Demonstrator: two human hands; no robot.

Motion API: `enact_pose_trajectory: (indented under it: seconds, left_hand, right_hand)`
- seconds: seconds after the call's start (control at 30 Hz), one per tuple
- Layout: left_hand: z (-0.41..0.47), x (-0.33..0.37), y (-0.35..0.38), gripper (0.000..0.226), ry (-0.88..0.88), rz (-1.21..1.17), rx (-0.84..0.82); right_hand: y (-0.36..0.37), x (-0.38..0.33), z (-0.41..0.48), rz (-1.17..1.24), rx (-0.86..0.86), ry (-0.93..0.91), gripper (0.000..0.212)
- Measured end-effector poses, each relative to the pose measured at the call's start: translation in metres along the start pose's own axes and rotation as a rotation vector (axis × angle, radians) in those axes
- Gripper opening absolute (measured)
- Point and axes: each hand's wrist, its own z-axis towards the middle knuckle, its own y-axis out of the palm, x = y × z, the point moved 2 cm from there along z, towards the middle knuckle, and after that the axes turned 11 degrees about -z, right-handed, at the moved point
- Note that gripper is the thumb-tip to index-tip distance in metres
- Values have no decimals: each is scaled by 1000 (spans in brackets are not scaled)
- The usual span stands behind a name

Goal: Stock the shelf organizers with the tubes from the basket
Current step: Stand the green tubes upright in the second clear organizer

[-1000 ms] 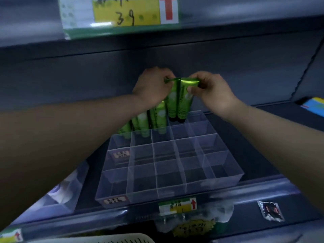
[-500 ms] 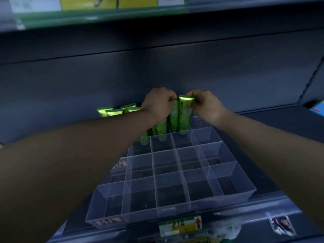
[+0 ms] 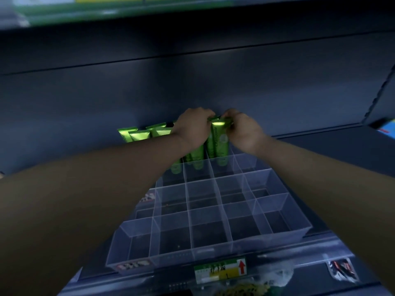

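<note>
Shelving fills the head view: a dark shelf (image 3: 333, 146) carries a clear plastic organizer (image 3: 213, 212), a grid of square compartments that runs from the shelf's front edge back to the rear wall. Both forearms reach in over the grid toward its back row. The left hand (image 3: 193, 130) and the right hand (image 3: 243, 131) meet there, each with fingers pinched shut on the flat crimped top of a green tube (image 3: 221, 144) that stands upright, cap down, in a back-row compartment right of the organizer's middle. A second tube stands touching it on its left, and more green tubes (image 3: 194, 158) fill the back-row compartments further left; the left wrist and forearm cover most of them, so only their lower ends and a few bright crimped tops (image 3: 147, 132) near the back left corner show. The rows nearer the front edge hold no tubes. On the shelf's front rail a price tag (image 3: 220, 270) in green and yellow with a red arrow sits below the organizer's front wall, and a small dark packet (image 3: 342, 271) lies toward the front right corner. A blue item (image 3: 388, 130) shows at the far right edge, blurred. Above, the upper shelf's rail (image 3: 106, 11) crosses the top. The basket is out of view.
</note>
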Motion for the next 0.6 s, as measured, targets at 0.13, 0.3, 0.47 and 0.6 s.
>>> enact_pose_trajectory:
  seconds: [0.13,0.3,0.47,0.6]
  left_hand:
    - [-11,-1,-4,38,64,74,-23]
    - [-35,1,-12,51,174,200,-93]
    - [-68,1,-28,63,180,330,-173]
    - [-102,1,-43,68,132,341,-208]
  right_hand:
    - [-3,-9,-10,-43,52,-16,48]
    - [-4,-26,-35,-225,40,-63,53]
    - [3,-47,-68,-283,-5,-72,60]
    - [10,-65,-93,-336,-41,-68,68]
